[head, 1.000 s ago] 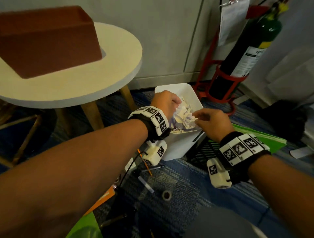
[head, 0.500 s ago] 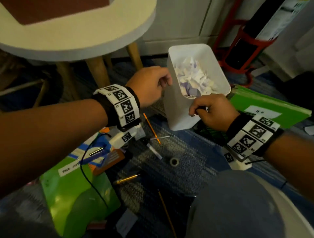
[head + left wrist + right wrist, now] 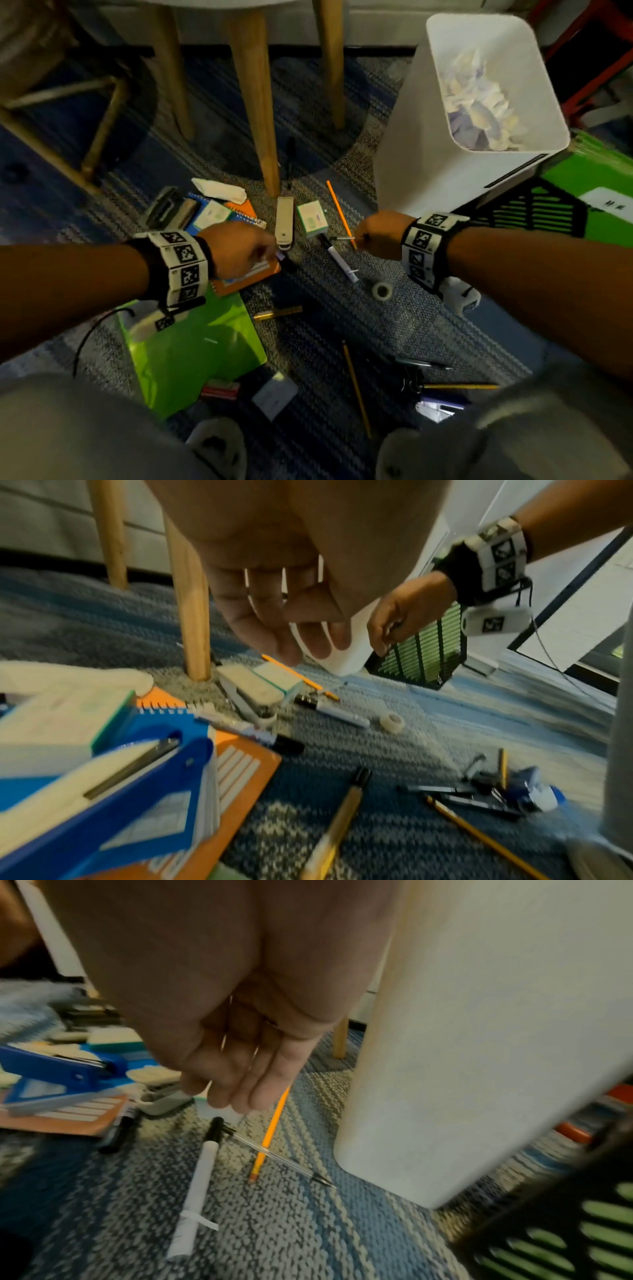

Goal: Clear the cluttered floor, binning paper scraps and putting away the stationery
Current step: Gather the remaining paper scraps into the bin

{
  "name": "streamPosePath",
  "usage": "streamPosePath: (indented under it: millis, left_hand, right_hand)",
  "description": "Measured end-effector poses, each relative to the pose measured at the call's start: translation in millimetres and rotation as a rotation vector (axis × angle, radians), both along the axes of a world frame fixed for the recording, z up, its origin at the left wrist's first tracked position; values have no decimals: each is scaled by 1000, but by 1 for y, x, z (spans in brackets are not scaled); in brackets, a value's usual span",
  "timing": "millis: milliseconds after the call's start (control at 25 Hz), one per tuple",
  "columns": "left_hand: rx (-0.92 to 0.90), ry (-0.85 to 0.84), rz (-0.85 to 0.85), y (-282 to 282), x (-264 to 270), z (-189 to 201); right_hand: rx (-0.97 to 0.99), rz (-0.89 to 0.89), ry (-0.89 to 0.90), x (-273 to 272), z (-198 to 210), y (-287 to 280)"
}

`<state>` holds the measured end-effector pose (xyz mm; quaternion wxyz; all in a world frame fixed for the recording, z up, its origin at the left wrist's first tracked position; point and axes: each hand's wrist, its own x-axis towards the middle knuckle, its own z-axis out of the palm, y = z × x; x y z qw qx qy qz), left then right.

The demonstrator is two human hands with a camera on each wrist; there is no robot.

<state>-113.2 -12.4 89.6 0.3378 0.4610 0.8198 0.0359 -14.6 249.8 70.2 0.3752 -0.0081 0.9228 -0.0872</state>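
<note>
1. Stationery litters the blue-grey woven carpet [image 3: 404, 329]; the crumpled white paper scraps [image 3: 479, 99] already sit inside the tall white plastic bin [image 3: 428, 137], so binning looks done.
2. Left hand [image 3: 236, 253] hovers low above the orange spiral notebook [image 3: 246, 277], fingers loosely curled, holding nothing — probably lining up a pick.
3. Right hand [image 3: 376, 233] hangs above the thin orange pencil [image 3: 339, 209] and the clear ballpoint pen [image 3: 281, 1156], fingers relaxed, gripping nothing; judged the next grab.
4. The white marker with black cap [image 3: 337, 255] lies just beside both, touching neither hand.
5. Counts: one bin, two beige staplers [image 3: 284, 219], one small white tape roll [image 3: 382, 290], two small green-edged boxes [image 3: 311, 219], two green folders [image 3: 191, 356].
6. Pencils: at least three; farther clutter too blurred.
</note>
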Motion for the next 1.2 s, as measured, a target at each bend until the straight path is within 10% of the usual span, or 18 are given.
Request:
streamPosePath:
  millis: [360,680,840,1000,1120,1200]
  left_hand:
    - [-204,-135,-286,-14,32,-113]
    - [-27,-135,-57,-11,25,-125]
    - [8,-104,-31,-15,9,-123]
    - [123,-1,1,-6,-9,-98]
    - [258,101,197,7,-41,-80]
    - [324,95,401,13,-64,-76]
  right_hand:
    - [-39,-444,-100,33,-89,-6]
    - [15,-729,-34,49,-115,-24]
    - [-98,-625,192,39,-71,-26]
    - [-228,-497,805,3,26,-24]
    - [-233,-562,1287,-20,108,5]
    - [-150,-711,1306,-24,141,43]
